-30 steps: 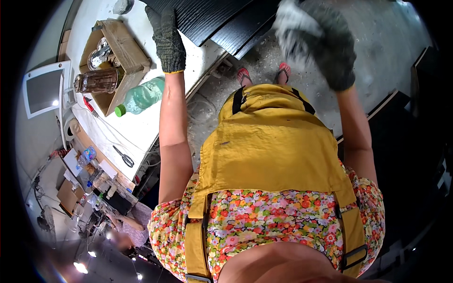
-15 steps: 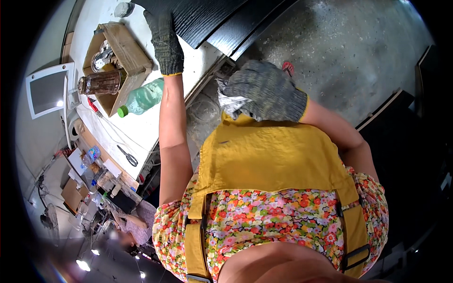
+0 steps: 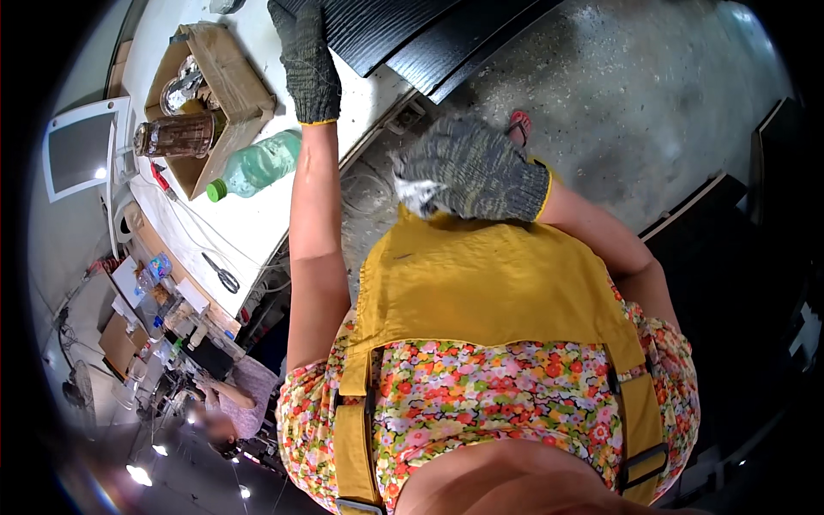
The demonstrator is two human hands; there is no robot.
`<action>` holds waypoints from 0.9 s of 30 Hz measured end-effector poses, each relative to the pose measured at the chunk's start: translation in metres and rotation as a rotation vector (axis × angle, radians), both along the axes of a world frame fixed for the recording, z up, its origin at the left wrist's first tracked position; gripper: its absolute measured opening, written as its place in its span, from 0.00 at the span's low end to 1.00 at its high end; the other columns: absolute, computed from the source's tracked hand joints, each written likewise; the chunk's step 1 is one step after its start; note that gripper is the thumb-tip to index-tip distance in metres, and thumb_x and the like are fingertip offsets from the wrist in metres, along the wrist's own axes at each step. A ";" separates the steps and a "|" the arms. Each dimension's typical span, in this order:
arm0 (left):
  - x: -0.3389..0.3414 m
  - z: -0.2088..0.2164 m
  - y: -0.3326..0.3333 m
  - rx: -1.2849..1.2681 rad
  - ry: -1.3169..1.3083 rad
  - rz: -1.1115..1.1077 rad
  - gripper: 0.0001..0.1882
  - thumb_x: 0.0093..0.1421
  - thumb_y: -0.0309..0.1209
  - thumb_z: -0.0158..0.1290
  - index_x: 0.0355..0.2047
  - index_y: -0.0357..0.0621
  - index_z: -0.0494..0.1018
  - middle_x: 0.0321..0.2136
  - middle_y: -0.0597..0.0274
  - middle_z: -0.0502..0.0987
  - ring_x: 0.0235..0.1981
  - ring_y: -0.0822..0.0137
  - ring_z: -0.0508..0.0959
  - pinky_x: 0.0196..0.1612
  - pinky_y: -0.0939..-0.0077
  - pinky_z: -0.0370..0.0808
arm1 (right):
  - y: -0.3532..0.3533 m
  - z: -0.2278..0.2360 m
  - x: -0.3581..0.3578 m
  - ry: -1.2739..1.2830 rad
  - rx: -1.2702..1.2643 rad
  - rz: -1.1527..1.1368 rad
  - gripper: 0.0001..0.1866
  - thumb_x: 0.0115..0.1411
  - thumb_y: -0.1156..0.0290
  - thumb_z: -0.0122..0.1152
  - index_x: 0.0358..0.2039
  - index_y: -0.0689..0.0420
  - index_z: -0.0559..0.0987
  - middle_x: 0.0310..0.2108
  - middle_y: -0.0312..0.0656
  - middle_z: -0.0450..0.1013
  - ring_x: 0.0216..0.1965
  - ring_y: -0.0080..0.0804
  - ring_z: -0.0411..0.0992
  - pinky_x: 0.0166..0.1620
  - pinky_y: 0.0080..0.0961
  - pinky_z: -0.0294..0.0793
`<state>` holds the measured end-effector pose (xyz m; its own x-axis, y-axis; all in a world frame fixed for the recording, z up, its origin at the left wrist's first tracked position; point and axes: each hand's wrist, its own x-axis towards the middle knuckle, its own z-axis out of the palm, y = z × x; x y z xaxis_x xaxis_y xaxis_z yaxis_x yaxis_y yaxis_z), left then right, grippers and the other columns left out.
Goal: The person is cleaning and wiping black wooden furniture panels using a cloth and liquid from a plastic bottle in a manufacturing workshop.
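Black, glossy boards (image 3: pixel 386 39) lie side by side at the top of the frame, overhanging the white table (image 3: pixel 360 103). And here's the left hand (image 3: pixel 311 77), gloved, reaching up beside them at upper left; its fingertips run out of view, so I can't tell whether they grip or just press. The right hand (image 3: pixel 476 167) sits mid-frame in front of the yellow apron (image 3: pixel 489 283), fingers curled round a crumpled whitish rag (image 3: pixel 418 193), well apart from the boards!

How far along are we? The visible faces look evenly dark, with no bare patch to spot, so the colour seems done there. With the rag off the surface and the far ends cut off, what's left is impossible to judge. Over at the right, more dark panels (image 3: pixel 730 240) wait in shadow; whether they're finished, I can't say.
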<state>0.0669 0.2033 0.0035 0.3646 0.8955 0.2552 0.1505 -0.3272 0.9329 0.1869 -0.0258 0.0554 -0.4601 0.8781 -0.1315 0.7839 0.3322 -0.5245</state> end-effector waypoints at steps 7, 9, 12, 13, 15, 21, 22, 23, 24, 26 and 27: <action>-0.006 0.004 -0.005 -0.048 -0.040 0.015 0.28 0.71 0.36 0.42 0.66 0.31 0.55 0.65 0.41 0.60 0.64 0.55 0.64 0.65 0.66 0.61 | -0.007 -0.019 0.105 0.659 0.397 -0.556 0.28 0.63 0.64 0.60 0.61 0.58 0.67 0.61 0.45 0.65 0.60 0.22 0.65 0.62 0.25 0.67; 0.000 0.003 -0.003 -0.062 -0.058 0.002 0.28 0.71 0.36 0.42 0.66 0.30 0.55 0.65 0.41 0.60 0.64 0.55 0.64 0.65 0.66 0.61 | -0.007 -0.066 0.123 0.929 0.249 -0.580 0.27 0.65 0.61 0.57 0.61 0.58 0.67 0.60 0.45 0.66 0.60 0.24 0.66 0.61 0.26 0.68; 0.007 0.005 -0.003 -0.089 -0.078 -0.012 0.29 0.71 0.36 0.42 0.66 0.30 0.55 0.65 0.41 0.60 0.64 0.55 0.64 0.65 0.66 0.61 | -0.001 -0.135 0.141 1.335 0.010 -0.578 0.26 0.68 0.58 0.52 0.61 0.59 0.67 0.60 0.44 0.67 0.59 0.28 0.67 0.60 0.27 0.70; 0.005 0.006 -0.004 -0.095 -0.080 -0.007 0.29 0.71 0.36 0.42 0.66 0.30 0.55 0.65 0.41 0.60 0.63 0.55 0.64 0.65 0.67 0.61 | 0.009 -0.122 0.131 1.474 -0.083 -0.568 0.26 0.69 0.57 0.50 0.61 0.59 0.67 0.60 0.44 0.67 0.58 0.29 0.68 0.60 0.28 0.71; -0.001 0.003 -0.001 -0.107 -0.089 0.009 0.29 0.71 0.36 0.42 0.66 0.29 0.54 0.65 0.41 0.60 0.63 0.56 0.64 0.65 0.67 0.61 | 0.014 -0.081 0.054 0.879 0.172 -0.500 0.23 0.69 0.57 0.50 0.58 0.59 0.70 0.54 0.42 0.70 0.51 0.26 0.70 0.55 0.27 0.73; 0.005 -0.012 0.012 -0.116 -0.140 -0.061 0.30 0.71 0.36 0.43 0.67 0.31 0.54 0.67 0.46 0.59 0.65 0.58 0.62 0.65 0.69 0.60 | 0.016 -0.024 -0.016 0.198 -0.019 0.000 0.24 0.68 0.61 0.50 0.63 0.51 0.67 0.60 0.47 0.64 0.58 0.35 0.66 0.61 0.33 0.64; -0.001 -0.016 0.019 -0.099 -0.147 -0.038 0.30 0.71 0.36 0.43 0.67 0.31 0.54 0.67 0.46 0.59 0.65 0.58 0.62 0.65 0.69 0.60 | -0.007 -0.055 -0.007 0.502 0.130 -0.095 0.24 0.70 0.64 0.46 0.65 0.51 0.63 0.64 0.46 0.61 0.65 0.33 0.59 0.68 0.32 0.56; -0.022 -0.033 0.028 0.155 0.040 -0.026 0.30 0.70 0.36 0.44 0.67 0.32 0.53 0.67 0.47 0.58 0.65 0.59 0.62 0.66 0.69 0.59 | -0.013 -0.057 0.004 0.790 -0.010 -0.231 0.24 0.70 0.63 0.46 0.65 0.53 0.63 0.63 0.47 0.62 0.65 0.33 0.60 0.68 0.32 0.57; -0.035 -0.041 0.036 0.398 0.227 -0.026 0.31 0.70 0.36 0.45 0.68 0.32 0.52 0.68 0.49 0.57 0.65 0.59 0.62 0.66 0.70 0.58 | -0.016 -0.059 0.020 1.057 -0.165 -0.381 0.25 0.71 0.62 0.46 0.66 0.54 0.62 0.63 0.47 0.62 0.65 0.34 0.61 0.68 0.33 0.58; -0.009 0.019 0.006 -0.125 -0.018 0.031 0.37 0.70 0.40 0.46 0.70 0.33 0.45 0.67 0.53 0.57 0.66 0.64 0.58 0.67 0.74 0.54 | 0.011 -0.003 0.102 0.823 0.415 -0.418 0.32 0.68 0.63 0.53 0.69 0.55 0.56 0.63 0.51 0.63 0.62 0.41 0.66 0.61 0.36 0.70; 0.000 0.025 0.003 -0.177 -0.087 -0.006 0.38 0.70 0.41 0.46 0.70 0.34 0.43 0.67 0.52 0.57 0.66 0.65 0.58 0.67 0.74 0.55 | -0.020 -0.088 0.182 1.206 0.267 -0.988 0.27 0.66 0.67 0.56 0.64 0.57 0.65 0.60 0.49 0.67 0.58 0.39 0.69 0.59 0.33 0.71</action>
<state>0.0671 0.2059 0.0280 0.3539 0.9269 0.1245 0.0654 -0.1574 0.9854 0.3691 -0.0455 -0.0325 0.5684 0.8193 0.0749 -0.0795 0.1453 -0.9862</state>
